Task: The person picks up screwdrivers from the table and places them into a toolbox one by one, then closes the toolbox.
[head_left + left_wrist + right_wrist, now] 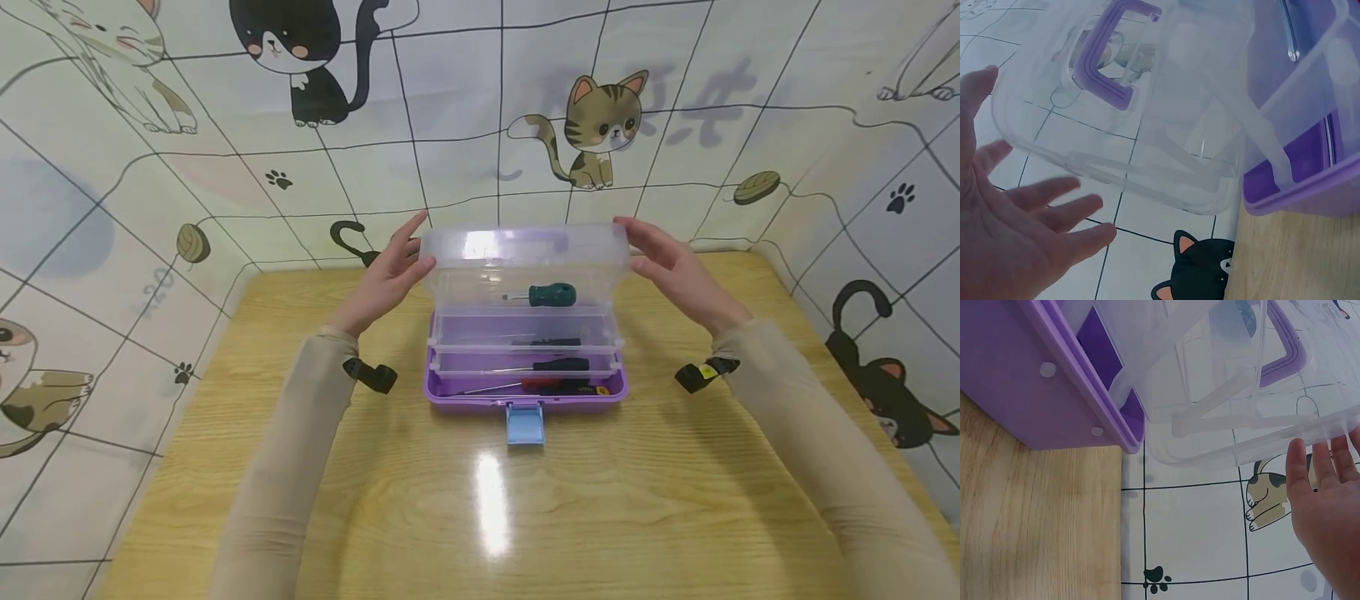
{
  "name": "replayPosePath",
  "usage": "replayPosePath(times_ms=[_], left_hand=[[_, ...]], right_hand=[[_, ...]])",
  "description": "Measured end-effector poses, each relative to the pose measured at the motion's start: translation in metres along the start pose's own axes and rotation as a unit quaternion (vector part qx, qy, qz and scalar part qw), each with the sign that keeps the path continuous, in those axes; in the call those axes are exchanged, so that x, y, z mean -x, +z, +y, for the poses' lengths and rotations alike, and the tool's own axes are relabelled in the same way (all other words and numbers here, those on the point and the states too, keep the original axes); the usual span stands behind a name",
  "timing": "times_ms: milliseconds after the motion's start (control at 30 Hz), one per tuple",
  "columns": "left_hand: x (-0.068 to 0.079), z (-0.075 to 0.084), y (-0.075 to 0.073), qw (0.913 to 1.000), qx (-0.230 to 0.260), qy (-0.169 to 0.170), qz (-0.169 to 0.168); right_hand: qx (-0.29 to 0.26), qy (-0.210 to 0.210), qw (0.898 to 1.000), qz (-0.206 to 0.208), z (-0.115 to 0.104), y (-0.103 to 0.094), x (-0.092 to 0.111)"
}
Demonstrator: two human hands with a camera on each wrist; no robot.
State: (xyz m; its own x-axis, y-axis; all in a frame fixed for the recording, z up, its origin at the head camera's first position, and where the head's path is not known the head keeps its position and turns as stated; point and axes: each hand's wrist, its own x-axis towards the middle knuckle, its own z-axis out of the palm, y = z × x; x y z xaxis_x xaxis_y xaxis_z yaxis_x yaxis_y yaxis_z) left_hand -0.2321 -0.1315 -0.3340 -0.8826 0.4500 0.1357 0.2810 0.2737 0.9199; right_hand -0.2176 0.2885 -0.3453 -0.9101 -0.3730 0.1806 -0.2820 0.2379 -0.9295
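Note:
A purple toolbox stands on the table with its clear lid raised and its stepped clear trays spread out. My left hand is at the lid's left end, fingers spread, thumb close to the edge. At the right end, the straight fingers of my right hand reach the lid's rim. A green-handled screwdriver lies in the top tray. Lower down are a black-handled screwdriver and a red-and-black one. The blue latch hangs down in front.
The wooden table ends at a cat-patterned backdrop behind the box, with more of it on both sides. A purple carrying handle is set in the lid. Black straps circle both wrists.

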Motion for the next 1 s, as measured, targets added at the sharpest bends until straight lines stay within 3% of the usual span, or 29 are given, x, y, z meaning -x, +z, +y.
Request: replayPosePath(times_ms=[233, 500, 733, 1000], left_hand=[[0.002, -0.010, -0.007, 0.9990, 0.019, 0.009, -0.039], [0.008, -0.011, -0.007, 0.9975, 0.031, 0.003, -0.062], [0.019, -0.012, -0.004, 0.9952, 0.057, 0.017, -0.079], [0.031, -0.018, 0.001, 0.9925, 0.078, 0.021, -0.092]], right_hand=[[-0.005, -0.014, 1.000, 0.000, -0.001, 0.002, 0.004], [-0.022, -0.021, 0.999, -0.014, 0.001, 0.000, 0.013], [-0.059, -0.044, 0.996, -0.046, 0.003, 0.002, 0.022], [-0.075, -0.036, 0.993, -0.088, 0.007, 0.003, 0.036]])
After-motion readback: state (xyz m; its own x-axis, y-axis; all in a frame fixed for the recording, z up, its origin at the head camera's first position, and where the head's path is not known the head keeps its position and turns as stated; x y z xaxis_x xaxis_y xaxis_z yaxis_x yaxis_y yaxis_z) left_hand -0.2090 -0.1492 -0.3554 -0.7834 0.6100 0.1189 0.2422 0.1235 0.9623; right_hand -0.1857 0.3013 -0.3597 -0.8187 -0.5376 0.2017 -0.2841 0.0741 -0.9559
